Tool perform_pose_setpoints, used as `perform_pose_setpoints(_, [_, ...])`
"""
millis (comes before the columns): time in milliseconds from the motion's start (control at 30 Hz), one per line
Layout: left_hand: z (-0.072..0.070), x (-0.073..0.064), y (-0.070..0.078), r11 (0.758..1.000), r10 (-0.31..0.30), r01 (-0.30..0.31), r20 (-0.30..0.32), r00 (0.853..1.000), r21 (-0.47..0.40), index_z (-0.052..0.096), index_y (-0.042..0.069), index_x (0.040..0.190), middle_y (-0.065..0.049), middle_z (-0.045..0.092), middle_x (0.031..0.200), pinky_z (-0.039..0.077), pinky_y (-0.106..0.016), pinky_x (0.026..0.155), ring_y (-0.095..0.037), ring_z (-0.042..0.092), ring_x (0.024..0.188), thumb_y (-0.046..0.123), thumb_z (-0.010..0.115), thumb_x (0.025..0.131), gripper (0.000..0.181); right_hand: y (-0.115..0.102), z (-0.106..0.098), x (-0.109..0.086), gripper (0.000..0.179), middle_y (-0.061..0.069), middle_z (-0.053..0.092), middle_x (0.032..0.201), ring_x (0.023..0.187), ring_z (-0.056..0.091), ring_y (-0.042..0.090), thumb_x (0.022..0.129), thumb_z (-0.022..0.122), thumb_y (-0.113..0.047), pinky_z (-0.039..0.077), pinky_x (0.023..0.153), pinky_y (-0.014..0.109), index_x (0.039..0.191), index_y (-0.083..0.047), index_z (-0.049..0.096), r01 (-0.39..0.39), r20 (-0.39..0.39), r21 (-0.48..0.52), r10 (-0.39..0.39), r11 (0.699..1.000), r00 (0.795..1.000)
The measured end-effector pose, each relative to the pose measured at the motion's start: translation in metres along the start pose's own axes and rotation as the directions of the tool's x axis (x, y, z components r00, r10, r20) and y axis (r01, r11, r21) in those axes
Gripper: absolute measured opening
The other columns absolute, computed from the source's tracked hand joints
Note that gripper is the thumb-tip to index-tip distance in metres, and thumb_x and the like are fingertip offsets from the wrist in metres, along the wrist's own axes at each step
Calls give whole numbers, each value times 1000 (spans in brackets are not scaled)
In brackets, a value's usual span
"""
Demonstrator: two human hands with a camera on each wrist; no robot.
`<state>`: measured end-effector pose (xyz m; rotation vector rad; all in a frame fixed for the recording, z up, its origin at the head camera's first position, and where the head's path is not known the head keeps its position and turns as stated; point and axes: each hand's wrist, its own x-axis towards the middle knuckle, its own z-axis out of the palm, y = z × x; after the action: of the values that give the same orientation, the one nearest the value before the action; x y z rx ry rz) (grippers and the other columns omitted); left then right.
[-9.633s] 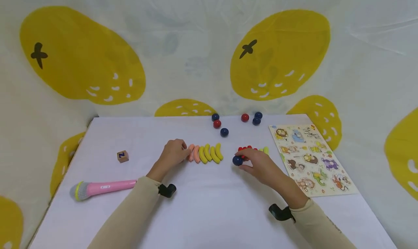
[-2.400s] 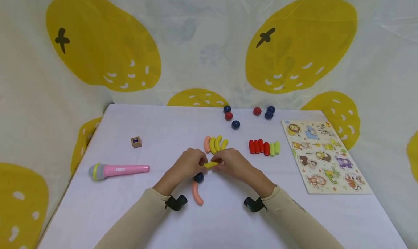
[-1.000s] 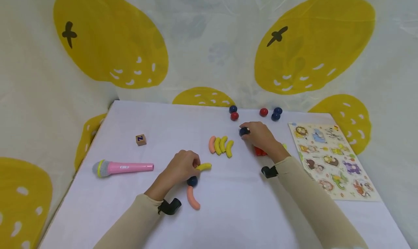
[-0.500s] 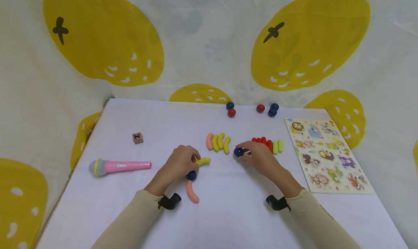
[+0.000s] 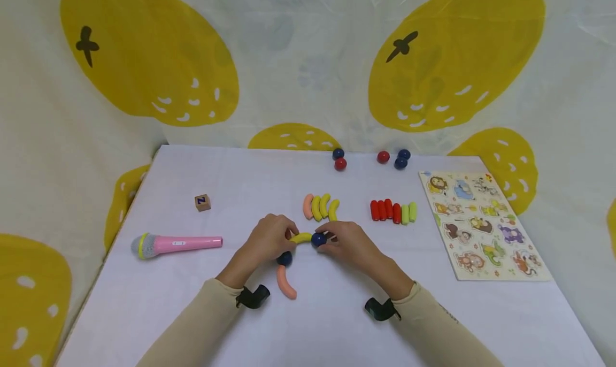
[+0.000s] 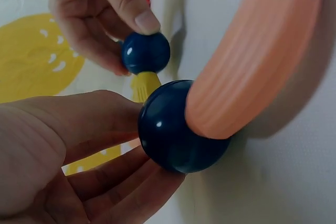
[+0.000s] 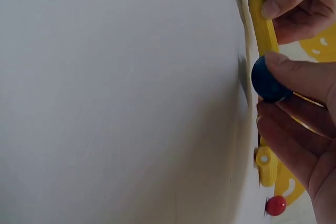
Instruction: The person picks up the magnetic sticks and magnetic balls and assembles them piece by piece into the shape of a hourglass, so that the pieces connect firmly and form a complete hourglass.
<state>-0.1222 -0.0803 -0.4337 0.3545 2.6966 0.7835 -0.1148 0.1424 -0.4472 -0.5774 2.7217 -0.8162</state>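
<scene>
In the head view my left hand (image 5: 269, 240) pinches a yellow curved rod (image 5: 302, 238) just above the table. My right hand (image 5: 350, 242) pinches a dark blue ball (image 5: 318, 239) with thumb and fingers, against the rod's right end. At the rod's left end is another blue ball (image 6: 181, 129), and a pink curved rod (image 6: 252, 61) runs from that ball toward the table's near side. The right wrist view shows the yellow rod (image 7: 264, 32) between both balls, with my left thumb on it. How deep the pegs sit is hidden.
One pink rod (image 5: 308, 206) and several yellow rods (image 5: 325, 205) lie behind my hands. Red short rods (image 5: 385, 210) and green ones (image 5: 409, 213) are to the right. Red and blue balls (image 5: 340, 164) stand at the back; an animal puzzle board (image 5: 481, 225), microphone (image 5: 183, 243) and letter block (image 5: 202, 202) flank them.
My right hand has fetched a blue ball from the back and brought it left to the yellow rod's free end. Earlier the pink rod, first blue ball and yellow rod left the rows.
</scene>
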Motion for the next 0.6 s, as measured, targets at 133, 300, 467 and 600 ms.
perform_pose_setpoints(133, [0,0,-1,1000,-3,3,6,1000,8,80,11,106,0,65,78,42,-24,61,-15,53,72,12,83,83,23,-3,3,3,38,-2,78,106,98,73,14,84,84,-20,62,87,32,121,-17,74,-7,0,7,7,1000,1000])
perform_pose_setpoints(300, [-1,1,1,1000,-16,16,22,1000,4,79,11,106,0,66,79,43,-24,60,-16,54,71,12,82,83,24,-2,2,2,38,-2,78,107,98,73,14,84,84,-20,62,88,32,121,-17,74,-7,-5,9,7,1000,1000])
perform_pose_setpoints(467, [0,4,2,999,-18,16,37,999,47,78,13,108,0,68,84,44,-25,62,-15,55,74,16,83,83,25,-2,2,0,38,-2,78,107,98,73,14,84,85,-21,62,88,32,120,-17,74,2,-10,3,-2,1000,1000])
perform_pose_setpoints(600, [2,6,5,998,30,-32,31,999,59,78,14,109,0,72,90,47,-27,66,-14,57,78,19,84,83,27,-1,4,-1,38,-2,78,108,99,73,14,84,85,-20,62,88,32,120,-17,74,17,-12,10,-17,1000,1000])
